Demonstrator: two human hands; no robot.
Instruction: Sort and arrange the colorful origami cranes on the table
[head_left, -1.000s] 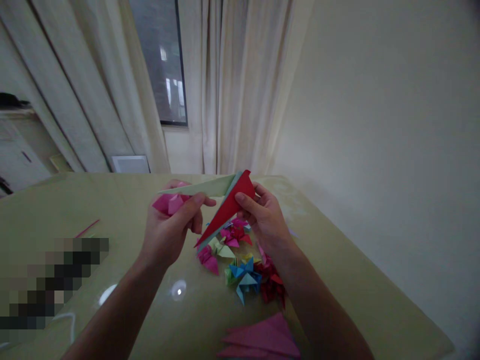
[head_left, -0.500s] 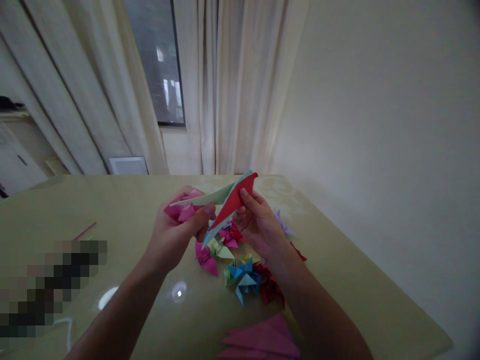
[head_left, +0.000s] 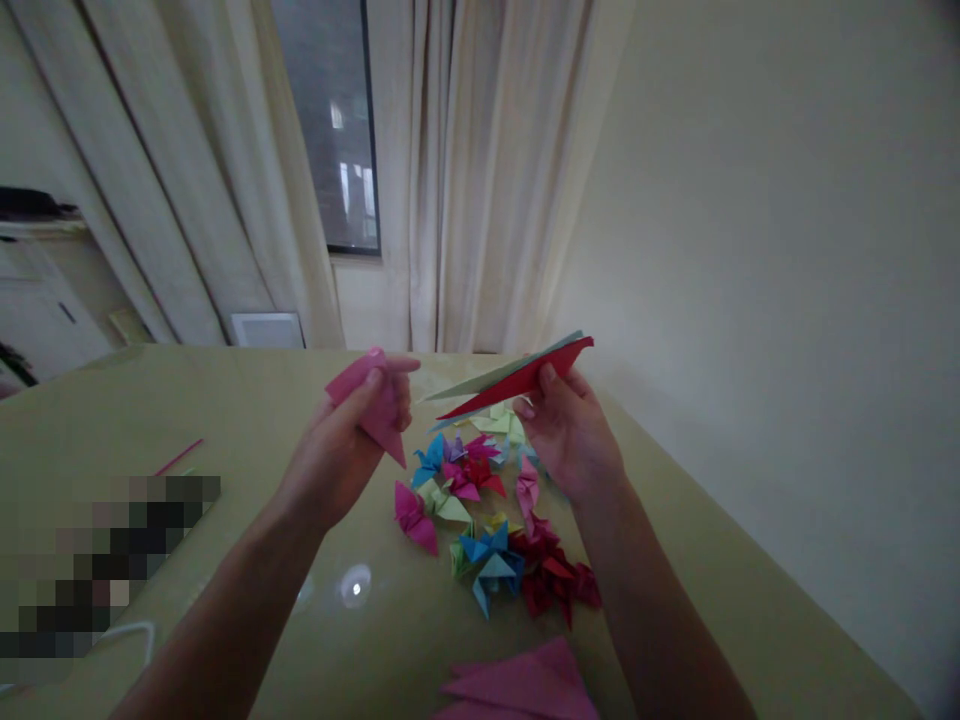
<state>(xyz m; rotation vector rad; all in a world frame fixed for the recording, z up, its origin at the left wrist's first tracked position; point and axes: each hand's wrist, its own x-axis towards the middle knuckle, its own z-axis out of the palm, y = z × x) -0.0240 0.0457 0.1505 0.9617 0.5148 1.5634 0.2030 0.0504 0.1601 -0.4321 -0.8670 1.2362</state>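
Note:
My left hand (head_left: 349,440) is closed on a pink folded paper (head_left: 382,425), thumb on its face, one point hanging downward. Off to the right, my right hand (head_left: 566,425) pinches several folded papers between thumb and fingers: a red folded paper (head_left: 510,388) in front, with pale green and light blue ones behind it. A gap separates the two hands. Beneath them on the table lies a pile of folded paper cranes, among them a magenta one (head_left: 414,518), a blue one (head_left: 487,560) and a dark red one (head_left: 555,580).
A stack of pink folded papers (head_left: 521,685) lies at the table's near edge. On the left are a thin pink stick (head_left: 180,456), a blurred-out dark object (head_left: 120,560) and a white cord (head_left: 146,640). Curtains (head_left: 495,180) and a wall (head_left: 772,250) stand beyond the table (head_left: 247,420).
My hands have drawn apart. The right has moved right with the red, green and blue papers, now pressed closer together; the left keeps the pink paper, which shows more fully.

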